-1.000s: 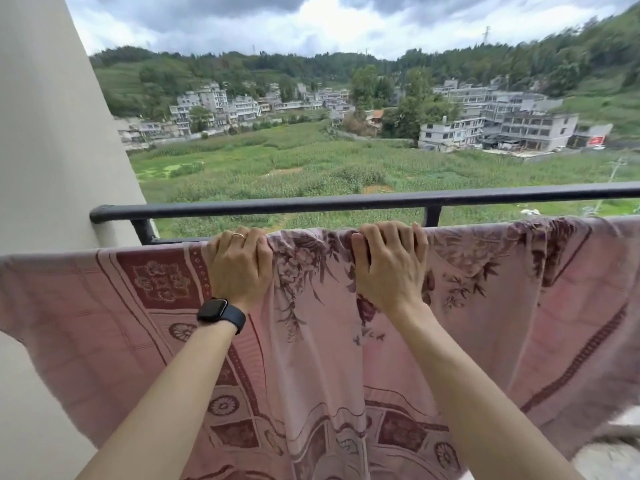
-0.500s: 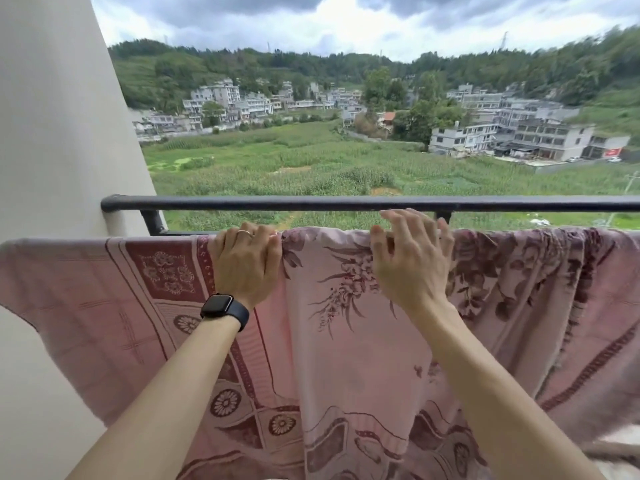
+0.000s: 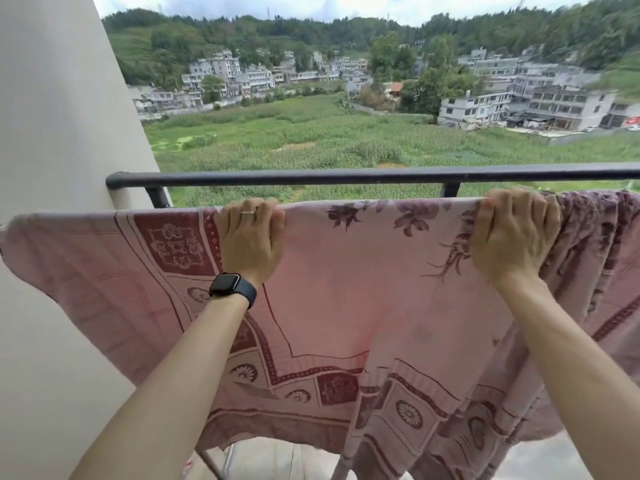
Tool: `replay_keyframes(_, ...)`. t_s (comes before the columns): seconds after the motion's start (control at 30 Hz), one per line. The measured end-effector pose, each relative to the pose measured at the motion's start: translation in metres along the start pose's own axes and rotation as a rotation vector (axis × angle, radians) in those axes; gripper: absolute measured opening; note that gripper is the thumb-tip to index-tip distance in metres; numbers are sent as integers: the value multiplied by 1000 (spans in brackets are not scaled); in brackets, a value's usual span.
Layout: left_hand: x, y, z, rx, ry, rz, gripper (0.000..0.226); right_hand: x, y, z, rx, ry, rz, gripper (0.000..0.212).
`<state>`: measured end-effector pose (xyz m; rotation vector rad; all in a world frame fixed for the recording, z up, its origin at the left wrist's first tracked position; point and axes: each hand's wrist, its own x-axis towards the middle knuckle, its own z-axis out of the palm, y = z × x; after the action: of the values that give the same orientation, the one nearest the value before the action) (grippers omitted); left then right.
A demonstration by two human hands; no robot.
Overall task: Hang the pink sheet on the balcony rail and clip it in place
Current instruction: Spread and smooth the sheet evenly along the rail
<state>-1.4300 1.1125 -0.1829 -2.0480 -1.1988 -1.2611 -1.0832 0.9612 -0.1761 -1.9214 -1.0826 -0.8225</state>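
Nearest, two bare forearms reaching up and forward, a black watch (image 3: 231,286) on the left wrist. Beyond them, one pink sheet (image 3: 346,289) with dark red borders and flower prints, draped so its fold runs level just below the dark balcony rail (image 3: 346,175); what carries that fold is hidden under the cloth, so cannot tell whether a lower bar bears it or the hands alone. Left hand (image 3: 250,237), with a thin ring, curled over the fold near its left part, fingers closed on the cloth. Right hand (image 3: 512,233) closed over the fold toward the right edge of view, where the cloth bunches into folds. Between the hands, pulled flat and smooth; left of the left hand, sagging toward the pale wall (image 3: 52,168).

Judged progress: partly done. Draped and being spread, but the bunched right part probably wants pulling out, and clipping is not yet begun. Clips in view: none.

Counted: two hands, one sheet, one top rail with two short posts visible beneath it, one watch, one ring.

Farthest, green fields, white buildings and wooded hills.
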Motion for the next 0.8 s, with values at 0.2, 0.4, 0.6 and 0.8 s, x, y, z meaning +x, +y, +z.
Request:
replay_keyframes(0.2, -11, -5, -30, 24, 54, 19, 37, -44, -99, -20, 112, -101, -184, 39)
replay_keyframes(0.4, -19, -24, -67, 63, 20, 62, 40, -37, -27, -51, -68, -83, -223, 49)
replay_keyframes(0.6, -43, -4, -95, 3, 77, -66, 33, -54, -34, -84, -14, -117, -136, 49)
replay_keyframes(0.8, -50, -5, -102, -101, 95, -116, 38, -85, -47, -92, 69, -26, -150, 47)
